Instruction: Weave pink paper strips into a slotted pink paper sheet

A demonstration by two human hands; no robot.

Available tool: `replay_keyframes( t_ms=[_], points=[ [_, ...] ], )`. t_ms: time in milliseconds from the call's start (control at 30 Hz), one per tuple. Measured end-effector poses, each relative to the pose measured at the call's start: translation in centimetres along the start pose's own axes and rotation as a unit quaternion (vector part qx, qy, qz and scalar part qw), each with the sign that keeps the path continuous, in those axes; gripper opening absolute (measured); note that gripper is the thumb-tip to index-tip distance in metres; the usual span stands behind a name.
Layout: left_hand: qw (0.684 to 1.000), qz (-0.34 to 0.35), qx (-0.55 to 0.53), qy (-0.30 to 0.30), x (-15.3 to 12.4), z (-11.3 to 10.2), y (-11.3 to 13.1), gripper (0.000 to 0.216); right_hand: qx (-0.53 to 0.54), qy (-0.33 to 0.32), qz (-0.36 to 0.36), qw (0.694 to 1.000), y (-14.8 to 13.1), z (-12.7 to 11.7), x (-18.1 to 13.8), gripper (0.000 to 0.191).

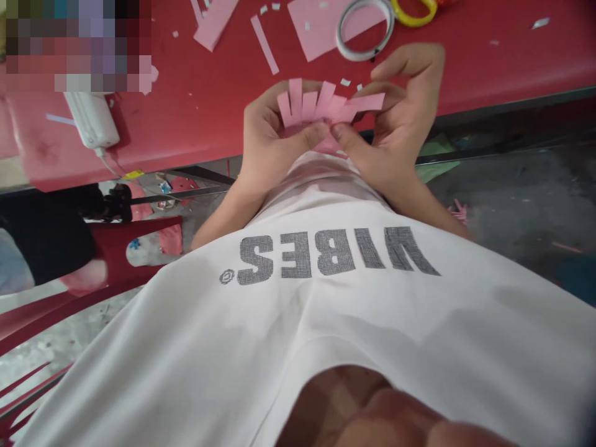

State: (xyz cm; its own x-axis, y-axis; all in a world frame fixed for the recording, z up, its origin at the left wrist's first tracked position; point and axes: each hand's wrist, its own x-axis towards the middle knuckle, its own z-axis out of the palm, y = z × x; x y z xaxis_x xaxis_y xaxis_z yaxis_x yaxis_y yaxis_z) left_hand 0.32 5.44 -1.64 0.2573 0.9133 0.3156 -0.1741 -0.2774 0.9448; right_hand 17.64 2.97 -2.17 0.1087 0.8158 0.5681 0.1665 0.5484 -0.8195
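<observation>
Both my hands hold a pink paper piece cut into a fringe of strips [321, 102], just in front of my chest at the red table's near edge. My left hand [270, 139] grips its left side, thumb pressed on the base of the strips. My right hand [400, 118] pinches the right side between thumb and fingers, one strip sticking out to the right. The lower part of the paper is hidden behind my fingers.
The red table [186, 118] carries pink paper sheets [316, 25], a pink strip [264, 45], small scraps, a white tape ring [365, 31], yellow scissor handles [414, 12] and a white charger [93, 118]. A red chair [116, 254] and another person's leg [41, 242] are at the left.
</observation>
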Motion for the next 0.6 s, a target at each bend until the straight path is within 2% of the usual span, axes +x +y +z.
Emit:
replay_keyframes(
  t_ms=[133,300,467,600],
  points=[
    [0.998,0.030,0.038,0.049,-0.4,0.6,0.8,0.030,-0.003,-0.017,-0.025,1.000,0.1,0.1,0.8,0.059],
    [0.992,0.031,0.052,0.107,-1.0,1.7,0.8,0.032,0.071,-0.007,0.012,0.997,0.5,0.8,1.0,0.060],
    [0.994,0.041,0.060,0.080,-1.1,1.8,-0.2,0.034,0.109,0.007,0.072,0.991,0.1,0.9,0.7,0.049],
    [0.995,0.047,0.060,0.067,-1.3,1.5,-0.4,0.038,0.132,0.000,0.085,0.988,0.0,0.9,0.6,0.057]
  ],
)
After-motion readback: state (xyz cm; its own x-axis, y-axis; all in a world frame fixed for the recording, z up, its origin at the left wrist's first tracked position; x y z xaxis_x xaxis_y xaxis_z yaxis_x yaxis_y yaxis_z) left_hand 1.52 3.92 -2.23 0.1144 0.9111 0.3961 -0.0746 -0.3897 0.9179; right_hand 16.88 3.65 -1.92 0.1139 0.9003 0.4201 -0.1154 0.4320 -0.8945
